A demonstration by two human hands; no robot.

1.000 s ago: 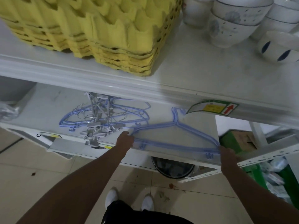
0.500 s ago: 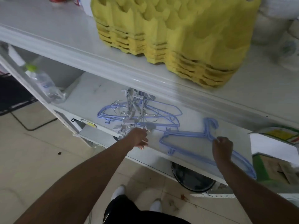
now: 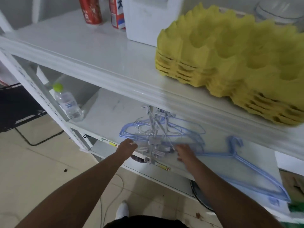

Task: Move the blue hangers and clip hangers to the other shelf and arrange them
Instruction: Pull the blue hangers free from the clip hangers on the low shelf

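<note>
Blue hangers: right hand leaves the single hanger, both hands now at the tangled pile

Blue plastic-coated wire hangers (image 3: 164,129) lie in a tangled heap on the lower white metal shelf (image 3: 105,112), mixed with silver metal clip hangers (image 3: 153,145) whose clips hang over the shelf's front edge. One separate blue wire hanger (image 3: 243,162) lies flat to the right, on the same shelf.

Change: half a second ago the right hand gripped that separate hanger near its hook. Now the right hand (image 3: 185,153) has let it go and moved left to the clip end of the pile; it is motion-blurred, fingers look loosely spread, and whether it grips anything cannot be told. The left hand (image 3: 129,145) stays at the pile's left front edge, fingers curled in; it seems to touch or pinch the clip hangers, but the contact itself is not clear. The head camera has also swung left and up, bringing more of the upper shelf into view.

Meaning, as a judgement: the single hanger seems placed, and the step in hand is sorting or gathering the tangled pile with both hands. Arranging is unfinished.

Writing: clear plastic water bottle with green cap (image 3: 68,104) carries a label with unreadable blue print. Red can (image 3: 91,10) and red-white-blue carton (image 3: 117,14) on the upper shelf show characters too cropped to read. Yellow-and-red stickers on the shelf front are illegible. Stacked yellow egg trays (image 3: 238,63) bear no writing.
</note>
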